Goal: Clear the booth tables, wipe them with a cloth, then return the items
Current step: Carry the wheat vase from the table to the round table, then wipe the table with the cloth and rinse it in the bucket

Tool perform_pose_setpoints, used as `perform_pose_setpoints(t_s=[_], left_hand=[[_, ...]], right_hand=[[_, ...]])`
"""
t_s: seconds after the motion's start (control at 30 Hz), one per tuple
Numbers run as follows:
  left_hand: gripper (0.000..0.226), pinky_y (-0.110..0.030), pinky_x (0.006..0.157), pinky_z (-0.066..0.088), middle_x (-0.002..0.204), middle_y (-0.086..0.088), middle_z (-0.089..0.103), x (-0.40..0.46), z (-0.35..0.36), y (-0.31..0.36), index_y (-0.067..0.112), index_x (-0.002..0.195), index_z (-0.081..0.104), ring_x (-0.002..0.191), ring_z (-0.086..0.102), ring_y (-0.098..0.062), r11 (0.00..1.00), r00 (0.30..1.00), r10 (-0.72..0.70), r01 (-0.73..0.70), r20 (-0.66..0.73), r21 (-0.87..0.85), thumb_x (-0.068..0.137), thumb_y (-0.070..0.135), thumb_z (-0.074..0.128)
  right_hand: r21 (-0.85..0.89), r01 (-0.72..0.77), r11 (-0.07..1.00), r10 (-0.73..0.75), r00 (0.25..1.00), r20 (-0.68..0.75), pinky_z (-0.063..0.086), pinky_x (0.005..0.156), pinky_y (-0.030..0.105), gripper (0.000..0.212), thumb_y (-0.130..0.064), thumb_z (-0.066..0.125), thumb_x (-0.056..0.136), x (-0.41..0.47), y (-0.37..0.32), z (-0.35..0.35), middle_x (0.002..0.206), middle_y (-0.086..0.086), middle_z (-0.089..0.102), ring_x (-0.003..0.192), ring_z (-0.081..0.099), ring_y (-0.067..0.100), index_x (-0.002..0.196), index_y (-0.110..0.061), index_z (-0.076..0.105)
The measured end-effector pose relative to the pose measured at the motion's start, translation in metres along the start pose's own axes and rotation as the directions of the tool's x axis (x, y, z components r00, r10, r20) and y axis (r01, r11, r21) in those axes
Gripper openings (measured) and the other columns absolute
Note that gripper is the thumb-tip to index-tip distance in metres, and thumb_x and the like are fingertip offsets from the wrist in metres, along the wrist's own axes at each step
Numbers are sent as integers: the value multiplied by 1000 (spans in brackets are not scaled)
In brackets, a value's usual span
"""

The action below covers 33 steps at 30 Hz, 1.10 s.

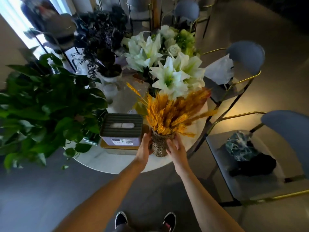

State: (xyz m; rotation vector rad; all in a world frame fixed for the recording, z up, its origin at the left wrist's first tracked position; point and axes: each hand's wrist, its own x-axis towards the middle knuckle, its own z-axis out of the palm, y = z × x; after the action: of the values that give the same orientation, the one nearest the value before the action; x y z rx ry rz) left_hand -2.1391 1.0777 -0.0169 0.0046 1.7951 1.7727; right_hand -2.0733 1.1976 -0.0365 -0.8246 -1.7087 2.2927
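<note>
Wheat vase (159,144) held between left hand (145,144) and right hand (175,148).

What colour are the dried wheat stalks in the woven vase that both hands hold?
Golden orange dried wheat stalks, seen best in the head view.

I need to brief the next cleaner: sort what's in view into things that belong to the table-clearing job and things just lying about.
Job items:
- wheat vase, held between left hand and right hand
- tissue box
- white lilies
- leafy plant
- table

Lying about:
- white bag on a chair
- dark bundle on the near chair
</note>
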Motion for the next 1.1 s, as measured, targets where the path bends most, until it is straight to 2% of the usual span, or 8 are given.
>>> perform_pose_setpoints(t_s=[0.07, 0.2, 0.37, 0.5, 0.6, 0.77, 0.93, 1.1], left_hand=[[51, -18, 79, 52, 127, 3, 62, -1, 1, 0, 31, 144, 45, 111, 58, -5, 1000, 1000, -7, 7, -10, 9, 108, 47, 13], [52, -40, 105, 46, 133, -3, 62, -1, 3, -3, 29, 140, 49, 124, 57, -20, 996, 997, -82, 81, -13, -29, 106, 53, 18], [76, -46, 112, 40, 142, -3, 59, -3, 2, -4, 27, 151, 43, 133, 52, -23, 992, 993, -117, 117, 0, -37, 95, 76, 29], [63, -43, 110, 38, 149, -4, 53, -7, -2, -2, 23, 152, 41, 138, 47, -24, 994, 994, -107, 107, 10, 6, 104, 59, 22], [73, -38, 103, 40, 150, -2, 51, -10, -8, -4, 27, 153, 39, 139, 47, -21, 998, 996, -63, 61, 59, 35, 97, 71, 27], [90, -34, 86, 48, 145, -2, 55, -14, -22, -8, 28, 149, 46, 132, 51, -15, 997, 989, -48, 39, 138, 65, 78, 82, 33], [55, -39, 92, 54, 146, -2, 51, -30, -37, -2, 20, 145, 48, 131, 52, -21, 993, 968, -10, -20, 252, 117, 107, 53, 26], [31, -45, 94, 51, 125, -2, 63, -59, -50, 16, 24, 118, 59, 109, 61, -19, 979, 919, -68, -13, 388, 202, 110, 37, 32]], right_hand=[[33, -30, 999, 30, 999, -17, 47, 99, 29, 55, -22, 55, 102, 3, 1, 2, 147, -13, 46, 121, 53, 0, 152, -32, 33], [50, -63, 997, 64, 998, -13, 39, 109, 36, 32, -30, 46, 106, 9, -6, 10, 139, -14, 52, 122, 52, 2, 132, -49, 45], [57, -82, 995, 83, 996, -15, 37, 114, 39, 38, -33, 44, 106, 9, -10, 10, 143, -9, 48, 131, 46, 12, 142, -46, 38], [-14, -45, 999, 43, 994, -100, 50, 99, 37, 24, -24, 47, 106, 2, -6, 10, 118, -5, 63, 116, 61, 16, 116, -45, 52], [-23, -45, 999, 43, 996, -80, 53, 87, 23, 37, -22, 49, 105, -9, -7, 11, 132, -8, 59, 111, 63, 1, 138, -39, 45], [70, -60, 996, 73, 978, -197, 44, 105, 39, 53, -20, 55, 103, -33, -11, 21, 148, 2, 47, 132, 49, 17, 152, -20, 35], [105, -23, 994, 63, 914, -400, 47, 102, 41, 40, -28, 53, 103, -64, -14, 44, 140, 2, 51, 124, 51, 17, 142, -23, 43], [179, 28, 984, 82, 813, -576, 52, 86, 29, 32, -30, 52, 103, -107, -8, 69, 126, 5, 63, 115, 62, 18, 132, -16, 58]])
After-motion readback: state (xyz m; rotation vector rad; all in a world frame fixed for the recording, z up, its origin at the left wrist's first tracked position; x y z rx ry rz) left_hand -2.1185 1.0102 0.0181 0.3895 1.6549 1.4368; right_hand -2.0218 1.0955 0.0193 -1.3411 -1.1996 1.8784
